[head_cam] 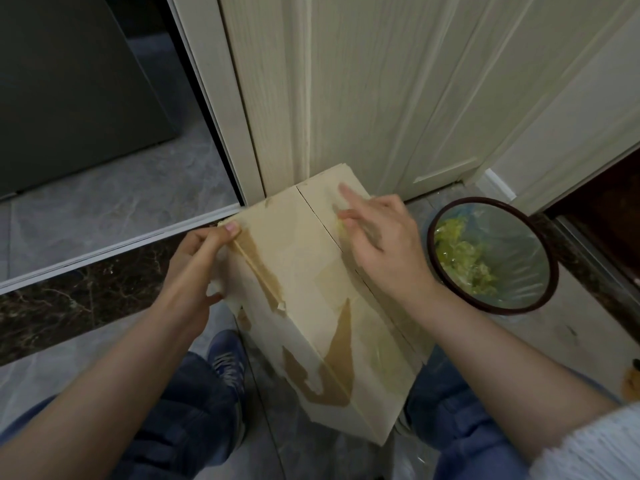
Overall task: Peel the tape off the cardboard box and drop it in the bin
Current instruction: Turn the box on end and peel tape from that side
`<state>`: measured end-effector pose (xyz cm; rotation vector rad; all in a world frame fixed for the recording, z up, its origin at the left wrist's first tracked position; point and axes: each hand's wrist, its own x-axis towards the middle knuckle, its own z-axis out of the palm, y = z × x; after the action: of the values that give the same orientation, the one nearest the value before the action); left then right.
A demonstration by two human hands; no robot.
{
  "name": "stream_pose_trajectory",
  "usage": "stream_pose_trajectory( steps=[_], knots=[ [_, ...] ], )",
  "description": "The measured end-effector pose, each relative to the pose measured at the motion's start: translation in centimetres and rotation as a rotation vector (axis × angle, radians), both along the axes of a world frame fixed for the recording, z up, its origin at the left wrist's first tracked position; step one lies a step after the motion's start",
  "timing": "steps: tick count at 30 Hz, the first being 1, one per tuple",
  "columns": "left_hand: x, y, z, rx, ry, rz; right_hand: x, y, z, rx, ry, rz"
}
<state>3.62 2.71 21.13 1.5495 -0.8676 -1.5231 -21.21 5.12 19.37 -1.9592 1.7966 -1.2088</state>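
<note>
Tape (341, 226) pinched by right hand (381, 244) fingertips; left hand (197, 258) grips box (311, 306) edge, bin (491, 254) beside

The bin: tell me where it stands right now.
In the head view the bin stands on the floor at right, beside the cardboard box, just beyond the right hand.

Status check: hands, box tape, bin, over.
Left hand grips the cardboard box at its edge. Right hand pinches tape on top. Bin open beside, nothing blocking.
</note>
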Motion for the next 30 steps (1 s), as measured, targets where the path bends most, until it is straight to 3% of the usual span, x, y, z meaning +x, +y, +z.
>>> stream_pose_trajectory(
  steps=[3,8,19,26,28,30],
  knots=[
    [-0.2,0.3,0.5,-0.014,-0.024,-0.044,0.0,0.1,0.7,0.142,-0.155,0.021],
    [-0.4,0.4,0.8,-0.036,-0.054,-0.074,-0.1,-0.3,0.4,0.129,-0.292,-0.045],
    [-0.5,0.3,0.7,-0.047,-0.082,-0.08,-0.1,-0.7,-0.4,0.334,-0.308,-0.149],
    [-0.8,0.3,0.7,-0.067,-0.112,-0.075,-0.7,-0.6,-0.7,0.242,-0.138,-0.213],
    [-0.9,0.3,0.9,-0.067,-0.122,-0.085,-0.8,-0.8,-0.8,0.325,-0.25,-0.272],
    [-0.9,0.3,1.0,-0.072,-0.114,-0.086,-0.9,-1.3,-1.0,0.441,-0.58,-0.377]
  ],
)
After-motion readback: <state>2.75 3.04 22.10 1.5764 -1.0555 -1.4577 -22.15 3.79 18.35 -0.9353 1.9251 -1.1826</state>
